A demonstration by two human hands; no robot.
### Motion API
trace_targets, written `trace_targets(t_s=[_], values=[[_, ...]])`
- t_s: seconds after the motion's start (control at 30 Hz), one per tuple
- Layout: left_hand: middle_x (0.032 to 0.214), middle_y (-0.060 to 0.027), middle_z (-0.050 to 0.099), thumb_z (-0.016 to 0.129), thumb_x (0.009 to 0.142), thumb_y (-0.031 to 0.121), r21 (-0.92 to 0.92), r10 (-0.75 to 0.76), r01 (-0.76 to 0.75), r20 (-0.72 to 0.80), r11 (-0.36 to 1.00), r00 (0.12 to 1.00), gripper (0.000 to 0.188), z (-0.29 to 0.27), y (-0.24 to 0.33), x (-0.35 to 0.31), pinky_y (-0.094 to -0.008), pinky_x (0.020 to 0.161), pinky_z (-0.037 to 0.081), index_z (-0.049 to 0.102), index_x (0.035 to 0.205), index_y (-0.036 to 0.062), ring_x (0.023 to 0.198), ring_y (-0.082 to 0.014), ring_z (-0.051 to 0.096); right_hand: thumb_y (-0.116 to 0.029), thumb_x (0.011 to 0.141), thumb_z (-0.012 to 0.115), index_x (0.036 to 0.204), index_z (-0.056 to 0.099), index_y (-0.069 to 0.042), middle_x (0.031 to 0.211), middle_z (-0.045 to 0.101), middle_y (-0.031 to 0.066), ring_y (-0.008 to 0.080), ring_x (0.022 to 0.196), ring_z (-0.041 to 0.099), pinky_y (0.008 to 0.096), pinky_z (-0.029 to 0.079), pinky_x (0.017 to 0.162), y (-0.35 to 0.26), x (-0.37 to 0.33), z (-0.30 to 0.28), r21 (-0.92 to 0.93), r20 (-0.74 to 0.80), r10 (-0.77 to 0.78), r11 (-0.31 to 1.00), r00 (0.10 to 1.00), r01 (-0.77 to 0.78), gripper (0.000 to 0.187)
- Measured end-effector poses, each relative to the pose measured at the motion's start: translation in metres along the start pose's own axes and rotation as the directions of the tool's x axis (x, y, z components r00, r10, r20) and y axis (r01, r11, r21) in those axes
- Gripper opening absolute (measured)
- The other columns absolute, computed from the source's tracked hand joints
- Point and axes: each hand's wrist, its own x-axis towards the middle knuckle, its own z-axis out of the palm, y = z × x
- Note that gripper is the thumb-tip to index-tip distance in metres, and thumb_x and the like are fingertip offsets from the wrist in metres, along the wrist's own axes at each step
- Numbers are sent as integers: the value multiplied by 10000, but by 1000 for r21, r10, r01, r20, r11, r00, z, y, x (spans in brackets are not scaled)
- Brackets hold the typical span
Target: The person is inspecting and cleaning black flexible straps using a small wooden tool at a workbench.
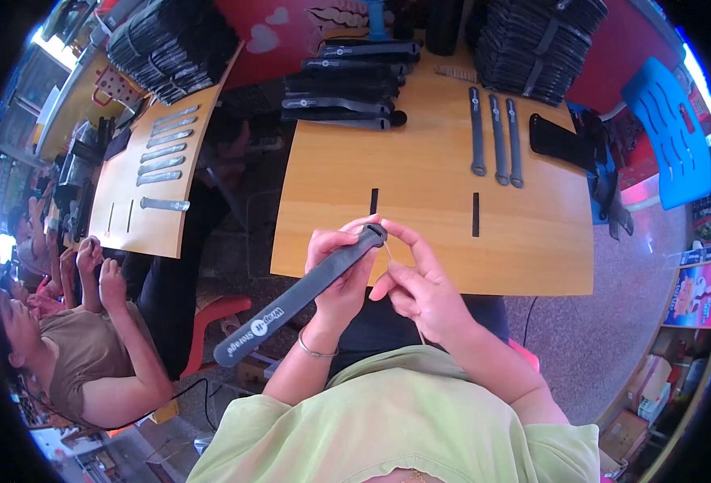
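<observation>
My left hand (338, 282) grips a dark grey storage strap (291, 302) near its slotted end, just in front of the table edge. The strap's long rounded tail, with white lettering and a round white logo, slants down to the left. My right hand (426, 296) is closed in a pinch beside the slotted end, its index finger reaching up to touch the strap there. A thin pale thread (388, 251) runs from the strap's end to the right fingers, and a strand shows again below that hand.
Three straps (496, 137) lie on the wooden table (420, 266), near two black strips. Stacked strap bundles (339, 88) and a taller black pile (537, 48) stand behind. A black pouch-like item (561, 143) lies at right. Another person (98, 354) sits left, by a second table (150, 233).
</observation>
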Motion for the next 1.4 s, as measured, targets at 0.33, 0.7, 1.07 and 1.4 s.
trace_targets(t_s=[0.33,0.7,1.07,1.4], values=[[1024,-128,587,590,819,-121,17,-65,64,61,998,996,297,-5,7,7,-369,908,478,453,1030,37,1110,-356,567,-78,970,408,1328,392,-146,770,658,73,21,503,410,179,323,462,2,6,-3,-470,-25,-187,869,982,154,365],[1067,-151,574,561,829,-136,6,-139,139,44,990,989,305,-6,4,-5,-338,919,472,431,1047,35,1111,-286,567,-81,968,421,1339,372,-172,807,669,86,40,492,419,195,344,459,-2,6,-18,-209,44,7,978,999,2,385],[1094,-167,581,546,839,-133,-113,-265,284,161,952,951,311,-5,4,-9,-301,901,475,419,1072,28,1054,-202,582,-79,967,427,1241,365,-55,777,663,108,19,435,370,159,281,407,-2,10,-13,-73,29,-34,997,999,36,282],[1040,-145,605,581,853,-59,-188,-492,482,-8,856,871,349,6,6,2,-310,808,536,415,1157,-7,977,-218,629,-20,878,583,1023,591,-19,765,685,89,130,615,647,261,479,522,13,13,-19,-835,15,-568,446,823,322,145]])
